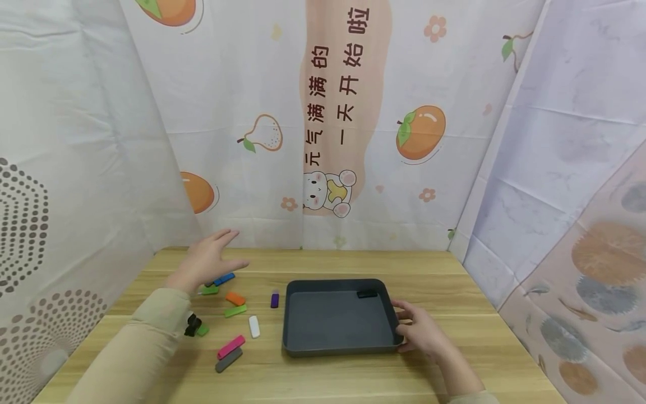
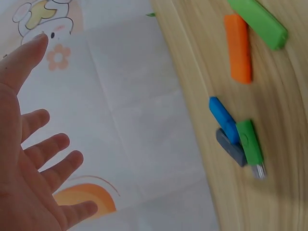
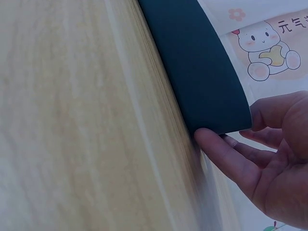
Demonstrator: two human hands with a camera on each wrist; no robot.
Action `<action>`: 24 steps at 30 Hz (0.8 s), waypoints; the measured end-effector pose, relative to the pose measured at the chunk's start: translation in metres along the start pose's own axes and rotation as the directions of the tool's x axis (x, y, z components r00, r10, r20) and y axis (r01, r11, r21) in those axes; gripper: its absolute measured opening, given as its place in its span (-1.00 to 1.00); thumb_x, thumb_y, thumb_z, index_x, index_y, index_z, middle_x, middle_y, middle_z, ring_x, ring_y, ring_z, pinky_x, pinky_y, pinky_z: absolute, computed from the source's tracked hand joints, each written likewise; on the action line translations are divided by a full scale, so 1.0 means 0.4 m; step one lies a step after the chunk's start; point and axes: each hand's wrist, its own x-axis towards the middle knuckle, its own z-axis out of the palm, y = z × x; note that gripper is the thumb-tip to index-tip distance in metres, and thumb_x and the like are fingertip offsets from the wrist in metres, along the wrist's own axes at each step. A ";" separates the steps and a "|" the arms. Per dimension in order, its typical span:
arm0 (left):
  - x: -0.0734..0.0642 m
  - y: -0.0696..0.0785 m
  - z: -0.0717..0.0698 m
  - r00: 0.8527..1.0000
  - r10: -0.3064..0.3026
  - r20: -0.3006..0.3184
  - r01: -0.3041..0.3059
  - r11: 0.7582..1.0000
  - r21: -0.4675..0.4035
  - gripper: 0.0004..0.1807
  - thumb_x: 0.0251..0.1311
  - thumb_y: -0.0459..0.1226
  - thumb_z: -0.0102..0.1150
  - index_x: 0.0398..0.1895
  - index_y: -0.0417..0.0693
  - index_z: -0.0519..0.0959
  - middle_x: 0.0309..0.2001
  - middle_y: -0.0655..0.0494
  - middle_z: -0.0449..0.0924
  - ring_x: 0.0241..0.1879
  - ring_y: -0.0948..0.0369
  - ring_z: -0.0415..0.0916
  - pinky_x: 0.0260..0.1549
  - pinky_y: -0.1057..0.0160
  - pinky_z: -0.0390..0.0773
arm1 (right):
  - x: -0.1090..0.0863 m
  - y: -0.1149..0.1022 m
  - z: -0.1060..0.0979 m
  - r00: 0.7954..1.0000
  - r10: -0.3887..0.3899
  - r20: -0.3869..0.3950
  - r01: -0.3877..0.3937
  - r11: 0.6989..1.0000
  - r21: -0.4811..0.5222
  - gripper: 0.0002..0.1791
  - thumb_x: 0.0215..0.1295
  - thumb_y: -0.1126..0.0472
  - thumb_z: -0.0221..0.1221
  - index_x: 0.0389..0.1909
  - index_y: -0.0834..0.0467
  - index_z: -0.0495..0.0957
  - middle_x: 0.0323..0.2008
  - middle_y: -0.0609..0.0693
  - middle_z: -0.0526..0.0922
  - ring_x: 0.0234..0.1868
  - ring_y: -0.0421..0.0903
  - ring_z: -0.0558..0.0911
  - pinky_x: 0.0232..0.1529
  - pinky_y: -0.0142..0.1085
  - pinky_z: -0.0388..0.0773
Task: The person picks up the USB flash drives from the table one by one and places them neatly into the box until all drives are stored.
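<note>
My left hand hovers over the far left of the table, fingers spread and holding nothing. Below it lie a blue USB stick, a dark grey one and a green USB stick with its metal plug showing. On the right, my right hand grips the side of a dark grey rectangular tray. In the right wrist view the thumb presses low at the tray's corner, with a bent finger at the rim. A black USB stick lies inside, near the tray's far right corner.
Left of the tray are scattered orange, light green, purple, white, pink and grey sticks. A black piece sits by the left sleeve. Printed curtains border the wooden table.
</note>
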 end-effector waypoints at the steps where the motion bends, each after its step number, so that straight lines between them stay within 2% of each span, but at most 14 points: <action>1: -0.002 -0.004 -0.001 1.000 -0.005 0.003 0.005 1.000 -0.001 0.08 0.13 0.39 0.22 0.55 -0.09 0.26 0.49 -0.24 0.21 0.39 -0.31 0.21 0.26 -0.41 0.18 | 0.000 0.001 0.000 1.000 -0.001 0.001 0.001 1.000 0.000 -0.22 0.15 0.61 0.04 0.48 0.34 0.21 0.18 0.48 0.41 -0.08 0.17 0.64 -0.41 0.08 0.68; 6: -0.012 -0.026 0.000 1.000 -0.022 0.020 0.022 1.000 -0.010 0.11 0.13 0.43 0.18 0.55 -0.11 0.25 0.47 -0.27 0.23 0.38 -0.34 0.21 0.25 -0.41 0.18 | 0.001 0.005 -0.002 1.000 0.001 0.004 -0.001 1.000 -0.003 -0.22 0.16 0.60 0.04 0.48 0.33 0.21 0.18 0.48 0.40 -0.06 0.19 0.64 -0.40 0.08 0.68; 14: -0.024 -0.075 0.018 0.993 -0.072 0.092 0.079 0.995 -0.065 0.17 0.11 0.43 0.19 0.57 -0.17 0.18 0.46 -0.38 0.19 0.37 -0.37 0.19 0.21 -0.41 0.26 | 0.006 0.007 -0.006 1.000 -0.002 0.018 0.002 1.000 -0.003 -0.22 0.18 0.59 0.04 0.49 0.33 0.19 0.19 0.49 0.38 -0.08 0.18 0.64 -0.39 0.09 0.68; 19: -0.030 -0.106 0.033 0.987 -0.085 0.137 0.092 0.995 -0.048 0.13 0.16 0.35 0.25 0.54 -0.26 0.19 0.40 -0.44 0.26 0.34 -0.39 0.24 0.18 -0.40 0.29 | 0.003 0.003 -0.005 1.000 -0.006 0.025 0.006 1.000 0.002 -0.21 0.17 0.59 0.04 0.49 0.33 0.19 0.19 0.50 0.38 -0.08 0.18 0.64 -0.38 0.09 0.68; 24: -0.043 -0.136 0.049 0.970 -0.111 0.214 0.121 0.992 -0.035 0.07 0.16 0.19 0.37 0.49 -0.36 0.22 0.28 -0.48 0.39 0.24 -0.39 0.36 0.10 -0.38 0.37 | -0.002 -0.001 -0.006 1.000 -0.002 0.019 0.002 1.000 0.002 -0.21 0.16 0.60 0.03 0.49 0.33 0.20 0.19 0.49 0.38 -0.07 0.21 0.63 -0.39 0.08 0.68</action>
